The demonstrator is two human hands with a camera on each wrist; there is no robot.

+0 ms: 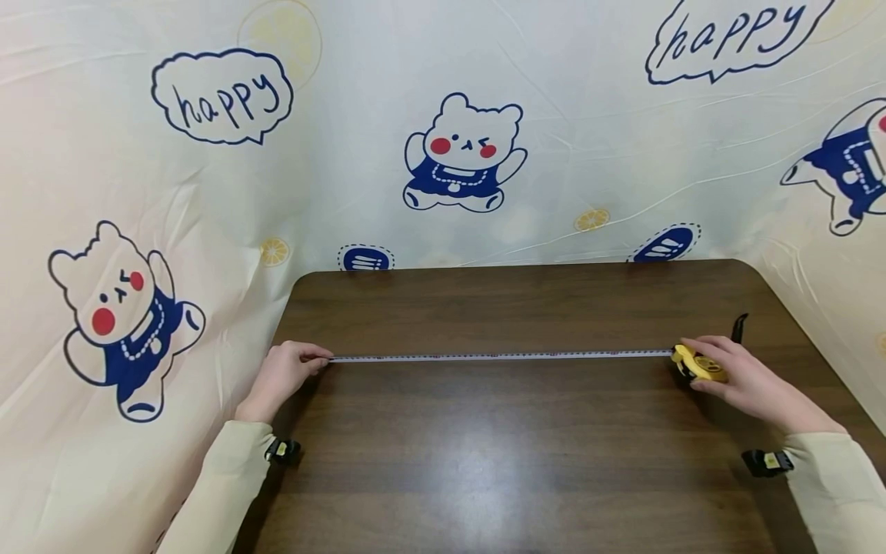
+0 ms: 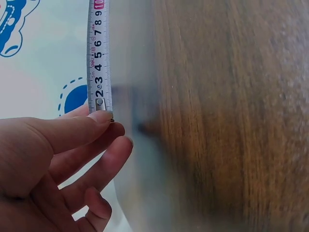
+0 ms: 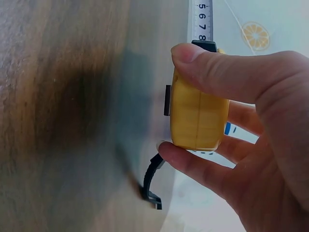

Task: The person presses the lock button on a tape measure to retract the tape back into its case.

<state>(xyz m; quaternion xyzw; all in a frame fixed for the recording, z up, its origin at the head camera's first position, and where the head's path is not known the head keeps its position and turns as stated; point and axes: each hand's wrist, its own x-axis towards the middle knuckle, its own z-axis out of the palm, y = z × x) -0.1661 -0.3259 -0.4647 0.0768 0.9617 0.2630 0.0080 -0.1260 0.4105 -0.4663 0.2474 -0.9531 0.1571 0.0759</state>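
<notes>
A yellow tape measure (image 1: 697, 365) with black parts is gripped in my right hand (image 1: 744, 378), thumb and fingers around its case. Its white blade (image 1: 498, 356) stretches in a straight line across to my left hand (image 1: 285, 375), which pinches the end between thumb and forefinger. In the left wrist view the metal end hook (image 2: 100, 103) shows by the thumb, with the low centimetre numbers above it. In the right wrist view the blade comes out of the case (image 3: 199, 113), and a black strap (image 3: 151, 181) hangs from it.
Below the blade is a brown wooden table (image 1: 484, 446) with rounded far corners. A pale cloth (image 1: 332, 177) printed with bears, "happy" bubbles and orange slices hangs behind it and at both sides. Each wrist carries a small black camera (image 1: 282, 451).
</notes>
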